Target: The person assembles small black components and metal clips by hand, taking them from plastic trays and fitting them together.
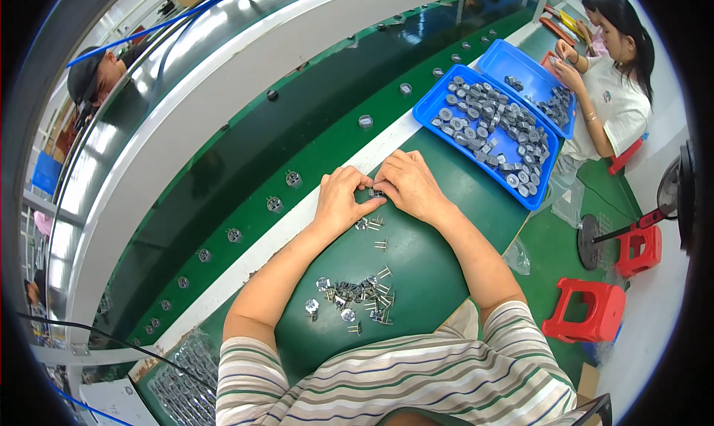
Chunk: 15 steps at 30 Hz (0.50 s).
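Note:
Both my hands meet over the green worktop (424, 251), close to the edge of the conveyor. My left hand (342, 197) and my right hand (410, 186) pinch a small part with metal pins (375, 193) between their fingertips; the fingers hide much of it. Just below the hands lie a few loose pinned parts (370, 223), and a single pinned piece (381, 244) sits nearer to me. Closer to my body spreads a pile of small electronic parts (346, 292), dark and silvery, with long metal prongs.
A blue tray (424, 112) of grey round pieces stands to my right, overlapping a second blue tray (513, 58). Small parts sit spaced along the green conveyor belt (327, 145). Clear plastic trays (186, 370) lie lower left. Co-workers sit beyond, near red stools (587, 311) and a fan (673, 195).

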Motion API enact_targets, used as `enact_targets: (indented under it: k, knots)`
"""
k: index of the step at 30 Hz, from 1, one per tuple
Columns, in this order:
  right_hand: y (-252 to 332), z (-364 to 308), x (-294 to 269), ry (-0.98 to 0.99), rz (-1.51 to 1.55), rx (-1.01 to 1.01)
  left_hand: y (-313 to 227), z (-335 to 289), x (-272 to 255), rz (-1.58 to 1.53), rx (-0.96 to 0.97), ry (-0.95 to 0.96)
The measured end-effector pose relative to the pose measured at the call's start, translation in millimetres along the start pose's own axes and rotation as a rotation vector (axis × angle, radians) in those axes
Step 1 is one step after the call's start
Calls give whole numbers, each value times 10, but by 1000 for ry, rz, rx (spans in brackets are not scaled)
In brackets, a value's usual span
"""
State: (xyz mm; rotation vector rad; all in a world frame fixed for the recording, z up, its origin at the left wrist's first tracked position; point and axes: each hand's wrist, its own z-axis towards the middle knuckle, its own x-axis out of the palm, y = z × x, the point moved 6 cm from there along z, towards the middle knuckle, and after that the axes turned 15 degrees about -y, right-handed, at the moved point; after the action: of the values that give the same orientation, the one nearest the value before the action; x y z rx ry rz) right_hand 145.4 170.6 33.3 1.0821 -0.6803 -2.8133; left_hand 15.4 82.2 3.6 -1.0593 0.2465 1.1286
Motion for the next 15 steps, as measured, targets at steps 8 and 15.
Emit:
enact_targets:
  k: [8, 15]
  knots:
    - [41, -1, 21, -18, -111, -58, 28, -10, 43, -23, 1, -23]
    - [-46, -31, 38, -37, 48, 60, 15, -9, 41, -30, -5, -34]
